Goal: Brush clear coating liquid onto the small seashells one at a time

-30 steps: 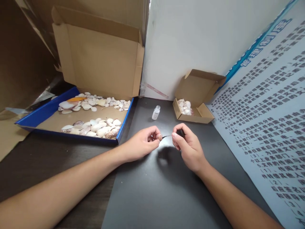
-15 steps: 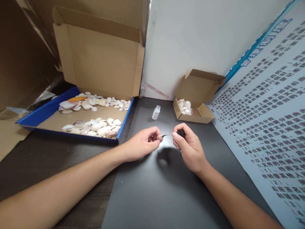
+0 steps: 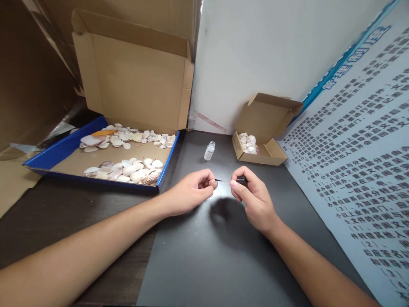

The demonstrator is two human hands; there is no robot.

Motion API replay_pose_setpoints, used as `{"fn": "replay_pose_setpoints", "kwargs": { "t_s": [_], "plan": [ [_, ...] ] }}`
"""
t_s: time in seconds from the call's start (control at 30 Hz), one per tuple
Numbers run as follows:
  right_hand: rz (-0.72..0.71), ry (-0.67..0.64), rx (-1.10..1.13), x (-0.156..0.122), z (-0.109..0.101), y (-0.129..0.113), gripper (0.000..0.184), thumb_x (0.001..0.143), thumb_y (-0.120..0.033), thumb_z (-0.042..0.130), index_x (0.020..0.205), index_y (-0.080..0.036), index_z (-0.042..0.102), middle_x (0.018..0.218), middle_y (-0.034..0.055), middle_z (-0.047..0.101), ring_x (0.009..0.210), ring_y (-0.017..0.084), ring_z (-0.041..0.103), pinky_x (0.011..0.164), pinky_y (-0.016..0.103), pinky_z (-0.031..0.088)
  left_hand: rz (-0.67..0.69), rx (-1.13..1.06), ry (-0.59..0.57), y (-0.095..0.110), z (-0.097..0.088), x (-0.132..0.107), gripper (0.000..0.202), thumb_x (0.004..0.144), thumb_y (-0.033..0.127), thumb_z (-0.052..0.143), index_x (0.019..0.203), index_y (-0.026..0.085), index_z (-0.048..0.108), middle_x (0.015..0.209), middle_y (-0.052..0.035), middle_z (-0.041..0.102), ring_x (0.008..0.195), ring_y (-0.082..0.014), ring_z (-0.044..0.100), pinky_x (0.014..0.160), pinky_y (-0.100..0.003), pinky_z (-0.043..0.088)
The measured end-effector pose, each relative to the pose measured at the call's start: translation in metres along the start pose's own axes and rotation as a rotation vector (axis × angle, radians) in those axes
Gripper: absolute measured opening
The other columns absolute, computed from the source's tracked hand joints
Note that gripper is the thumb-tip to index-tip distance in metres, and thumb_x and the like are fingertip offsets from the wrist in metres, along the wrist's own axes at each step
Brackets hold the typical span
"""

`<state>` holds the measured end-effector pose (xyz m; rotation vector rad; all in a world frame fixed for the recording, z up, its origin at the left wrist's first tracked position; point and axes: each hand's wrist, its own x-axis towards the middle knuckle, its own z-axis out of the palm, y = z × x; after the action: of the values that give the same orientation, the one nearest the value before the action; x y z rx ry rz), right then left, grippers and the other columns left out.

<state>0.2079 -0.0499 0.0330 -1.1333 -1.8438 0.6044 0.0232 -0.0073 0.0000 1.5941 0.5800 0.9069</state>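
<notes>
We've room toward the tabletop's [image 3: 198, 264] near edge; our left grip [image 3: 194, 192] pinches a brown, rounded shell [image 3: 215, 185], right grip [image 3: 254, 198] a black-capped brush [image 3: 242, 180].

shell [image 3: 215, 184]: partly hidden | bottle label [image 3: 209, 153]: illegible | poster [image 3: 358, 162]: cut off

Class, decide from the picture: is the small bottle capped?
No, the bottle stands with its neck bare, and the right hand holds a black cap.

Bottle [image 3: 209, 151] between tray [image 3: 75, 160] and carton [image 3: 262, 160]
</notes>
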Motion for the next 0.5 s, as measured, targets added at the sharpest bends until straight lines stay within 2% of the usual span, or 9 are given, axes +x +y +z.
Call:
{"fn": "replay_pose_setpoints", "kwargs": {
  "t_s": [0.13, 0.23, 0.37, 0.5],
  "plan": [
    [-0.02, -0.02, 0.101, -0.0028, 0.001, -0.0013, 0.015, 0.096, -0.03, 0.052, 0.085, -0.022, 0.048, 0.061, -0.006, 0.037, 0.055, 0.012, 0.033, 0.054, 0.028, 0.027, 0.039, 0.01, 0.019, -0.0027, 0.0003, 0.0015, 0.01, 0.081, 0.023, 0.056, 0.08, 0.018, 0.048, 0.073, 0.0042, 0.045, 0.064, -0.009, 0.038, 0.059, -0.023, 0.033],
    [-0.028, -0.044, 0.093, -0.0042, 0.0028, -0.0014, 0.014, 0.096, -0.03, 0.053, 0.085, -0.022, 0.049, 0.063, -0.0056, 0.038, 0.056, 0.012, 0.034, 0.055, 0.028, 0.028, 0.054, 0.006, 0.012, -0.0037, 0.0007, 0.0027, 0.009, 0.081, 0.022, 0.057, 0.081, 0.018, 0.048, 0.075, 0.0039, 0.046, 0.067, -0.0094, 0.039, 0.062, -0.023, 0.034],
    [-0.013, 0.005, 0.0, -0.0029, 0.0007, 0.0002, 0.015, 0.095, -0.028, 0.052, 0.082, -0.022, 0.049, 0.061, -0.0055, 0.039, 0.056, 0.013, 0.034, 0.055, 0.028, 0.028, 0.05, -0.001, 0.017, -0.0037, 0.0007, 0.003, 0.009, 0.081, 0.022, 0.057, 0.081, 0.018, 0.048, 0.075, 0.004, 0.046, 0.067, -0.0094, 0.04, 0.062, -0.023, 0.034],
    [-0.037, 0.04, 0.049, -0.0017, -0.0019, -0.0011, 0.016, 0.094, -0.029, 0.052, 0.081, -0.021, 0.048, 0.06, -0.0053, 0.038, 0.055, 0.013, 0.033, 0.054, 0.028, 0.027, 0.024, 0.009, 0.02, -0.0024, 0.0005, 0.002, 0.01, 0.082, 0.025, 0.057, 0.082, 0.018, 0.049, 0.075, 0.0038, 0.045, 0.066, -0.0096, 0.039, 0.06, -0.023, 0.032]
  ]
}}
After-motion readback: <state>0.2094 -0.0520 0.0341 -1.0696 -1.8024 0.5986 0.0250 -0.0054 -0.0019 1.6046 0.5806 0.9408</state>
